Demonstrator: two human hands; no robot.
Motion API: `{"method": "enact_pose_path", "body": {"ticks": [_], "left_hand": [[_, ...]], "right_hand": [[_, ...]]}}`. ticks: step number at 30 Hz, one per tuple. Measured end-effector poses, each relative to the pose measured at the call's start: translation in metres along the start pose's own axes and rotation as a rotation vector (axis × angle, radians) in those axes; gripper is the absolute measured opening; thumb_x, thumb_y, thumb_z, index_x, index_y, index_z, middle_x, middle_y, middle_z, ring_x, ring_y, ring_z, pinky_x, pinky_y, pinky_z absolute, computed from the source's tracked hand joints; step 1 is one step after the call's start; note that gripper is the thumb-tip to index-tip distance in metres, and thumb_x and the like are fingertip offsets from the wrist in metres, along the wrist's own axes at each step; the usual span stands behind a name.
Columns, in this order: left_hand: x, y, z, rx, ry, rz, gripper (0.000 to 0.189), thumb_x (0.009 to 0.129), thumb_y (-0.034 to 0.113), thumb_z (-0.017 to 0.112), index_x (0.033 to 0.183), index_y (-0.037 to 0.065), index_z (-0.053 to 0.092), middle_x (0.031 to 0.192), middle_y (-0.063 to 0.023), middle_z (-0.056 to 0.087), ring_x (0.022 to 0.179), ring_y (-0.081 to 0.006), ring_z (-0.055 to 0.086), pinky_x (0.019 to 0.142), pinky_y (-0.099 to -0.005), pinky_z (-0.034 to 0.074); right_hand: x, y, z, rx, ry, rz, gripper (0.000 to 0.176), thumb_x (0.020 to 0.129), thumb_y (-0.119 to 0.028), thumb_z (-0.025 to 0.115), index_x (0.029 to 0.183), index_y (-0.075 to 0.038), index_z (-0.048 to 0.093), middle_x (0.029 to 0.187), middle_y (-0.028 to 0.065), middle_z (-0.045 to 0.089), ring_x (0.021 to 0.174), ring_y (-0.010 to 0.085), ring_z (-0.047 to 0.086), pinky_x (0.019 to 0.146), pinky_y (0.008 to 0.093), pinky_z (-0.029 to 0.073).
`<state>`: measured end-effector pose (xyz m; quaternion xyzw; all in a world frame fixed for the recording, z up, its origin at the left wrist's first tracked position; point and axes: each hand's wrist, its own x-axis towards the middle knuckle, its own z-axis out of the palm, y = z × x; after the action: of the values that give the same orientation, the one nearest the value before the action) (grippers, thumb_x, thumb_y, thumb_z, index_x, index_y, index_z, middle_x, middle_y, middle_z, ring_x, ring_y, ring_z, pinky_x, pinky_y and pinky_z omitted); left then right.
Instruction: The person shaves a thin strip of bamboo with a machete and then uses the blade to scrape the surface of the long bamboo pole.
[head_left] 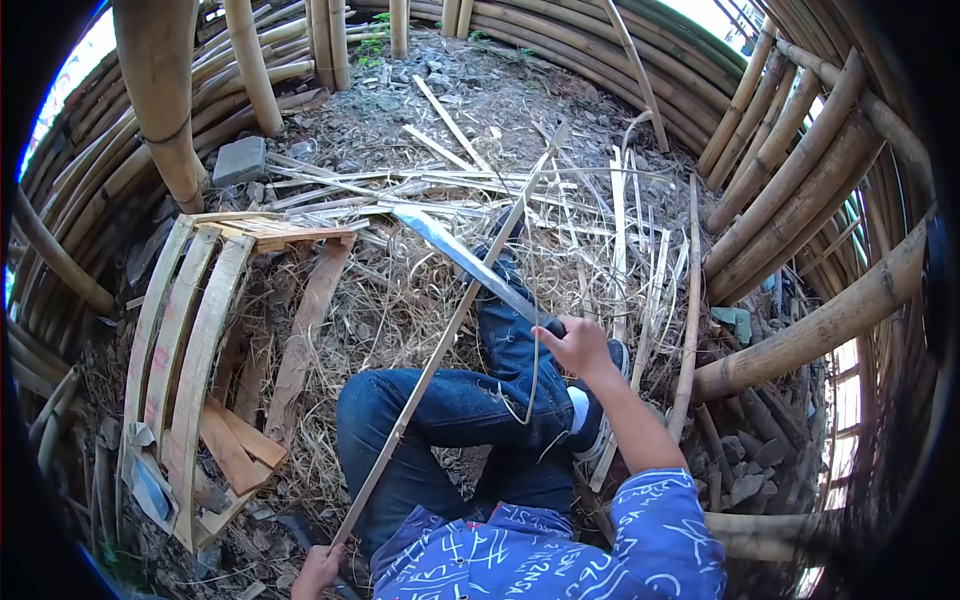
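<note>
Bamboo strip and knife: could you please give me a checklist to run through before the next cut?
1. Right hand closed firmly round the knife handle: ok.
2. Left hand gripping the near end of the bamboo strip: ok.
3. Left hand well away from the blade: ok, it is at the strip's opposite end.
4. Blade seated on the strip: cannot tell; they cross, but contact is unclear.
5. Leg out of the blade's path: not ok, the shin lies just under the blade.
6. Far end of the strip free: cannot tell among the ground litter.
</note>
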<state>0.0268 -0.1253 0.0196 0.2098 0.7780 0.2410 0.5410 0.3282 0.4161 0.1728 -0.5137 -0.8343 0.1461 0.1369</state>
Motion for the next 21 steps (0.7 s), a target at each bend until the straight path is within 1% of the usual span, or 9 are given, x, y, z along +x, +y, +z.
{"method": "enact_pose_path", "body": {"ticks": [4, 6, 7, 9, 11, 13, 16, 19, 21], "left_hand": [[-0.005, 0.004, -0.009, 0.04, 0.006, -0.037, 0.045, 0.095, 0.03, 0.054, 0.065, -0.003, 0.058, 0.052, -0.001, 0.049, 0.05, -0.0093, 0.044, 0.047, -0.0313, 0.036], [-0.022, 0.009, -0.023, 0.005, -0.026, -0.211, 0.043, 0.094, 0.031, 0.055, 0.068, -0.003, 0.061, 0.054, -0.0027, 0.053, 0.051, -0.0095, 0.045, 0.048, -0.0312, 0.038], [-0.023, 0.023, -0.024, 0.011, -0.029, -0.225, 0.043, 0.094, 0.031, 0.055, 0.068, -0.003, 0.061, 0.054, -0.0027, 0.053, 0.051, -0.0095, 0.045, 0.048, -0.0312, 0.038], [-0.012, 0.069, -0.014, 0.136, -0.044, -0.007, 0.041, 0.093, 0.031, 0.057, 0.073, -0.005, 0.064, 0.054, -0.0038, 0.055, 0.053, -0.0104, 0.047, 0.05, -0.0311, 0.04], [0.004, 0.063, -0.011, 0.088, -0.046, -0.047, 0.04, 0.092, 0.031, 0.058, 0.078, -0.005, 0.065, 0.054, -0.0049, 0.055, 0.055, -0.0113, 0.047, 0.052, -0.0309, 0.041], [0.019, 0.013, -0.013, 0.2, -0.032, 0.011, 0.038, 0.092, 0.031, 0.058, 0.081, -0.005, 0.065, 0.054, -0.0059, 0.054, 0.054, -0.0117, 0.045, 0.052, -0.031, 0.04], [0.008, -0.002, -0.008, 0.121, -0.019, 0.105, 0.038, 0.092, 0.03, 0.059, 0.074, -0.004, 0.063, 0.053, -0.005, 0.051, 0.053, -0.0116, 0.043, 0.05, -0.0328, 0.038], [0.064, -0.122, 0.009, 0.516, 0.228, 0.17, 0.04, 0.091, 0.029, 0.059, 0.068, -0.004, 0.059, 0.052, -0.0036, 0.048, 0.053, -0.012, 0.041, 0.049, -0.0341, 0.037], [0.09, -0.177, -0.007, 0.229, -0.059, 0.295, 0.04, 0.091, 0.029, 0.059, 0.068, -0.004, 0.059, 0.052, -0.0031, 0.048, 0.053, -0.0118, 0.041, 0.049, -0.034, 0.037]], "right_hand": [[0.035, 0.015, -0.034, -0.41, 0.036, -0.195, 0.066, 0.077, -0.075, 0.053, 0.07, -0.011, 0.067, 0.06, 0.0119, 0.064, 0.058, 0.0311, 0.066, 0.055, 0.0418, 0.051], [0.089, 0.086, -0.038, -0.515, 0.323, -0.028, 0.061, 0.082, -0.071, 0.051, 0.081, -0.014, 0.072, 0.06, 0.0107, 0.064, 0.06, 0.0278, 0.066, 0.055, 0.0412, 0.051], [0.11, 0.083, -0.075, -0.269, 0.205, 0.313, 0.067, 0.083, -0.072, 0.048, 0.079, -0.01, 0.072, 0.065, 0.014, 0.066, 0.065, 0.0309, 0.067, 0.057, 0.0424, 0.052], [0.13, 0.09, -0.084, -0.286, 0.229, 0.388, 0.079, 0.08, -0.076, 0.047, 0.076, -0.001, 0.07, 0.071, 0.0205, 0.067, 0.074, 0.0361, 0.068, 0.068, 0.0451, 0.051], [0.134, 0.086, -0.07, -0.185, 0.216, 0.388, 0.081, 0.077, -0.078, 0.047, 0.076, 0.0, 0.07, 0.071, 0.0225, 0.066, 0.076, 0.0364, 0.068, 0.071, 0.0467, 0.051], [0.124, 0.091, -0.054, 0.043, 0.27, 0.317, 0.079, 0.079, -0.078, 0.048, 0.07, -0.001, 0.064, 0.064, 0.0159, 0.063, 0.061, 0.0285, 0.064, 0.059, 0.0408, 0.05], [0.102, 0.063, -0.045, 0.881, -0.01, 0.489, 0.069, 0.081, -0.079, 0.041, 0.069, -0.011, 0.043, 0.05, -0.0009, 0.041, 0.038, 0.0109, 0.041, 0.038, 0.0235, 0.032], [0.086, 0.052, -0.026, 1.449, -0.221, 0.608, 0.071, 0.078, -0.083, 0.04, 0.067, -0.013, 0.04, 0.049, -0.003, 0.037, 0.036, 0.0111, 0.038, 0.043, 0.0267, 0.036], [0.079, 0.041, -0.013, 1.425, -0.241, 0.608, 0.073, 0.076, -0.085, 0.041, 0.067, -0.013, 0.041, 0.049, -0.0028, 0.038, 0.036, 0.0113, 0.038, 0.045, 0.0274, 0.038]]}}
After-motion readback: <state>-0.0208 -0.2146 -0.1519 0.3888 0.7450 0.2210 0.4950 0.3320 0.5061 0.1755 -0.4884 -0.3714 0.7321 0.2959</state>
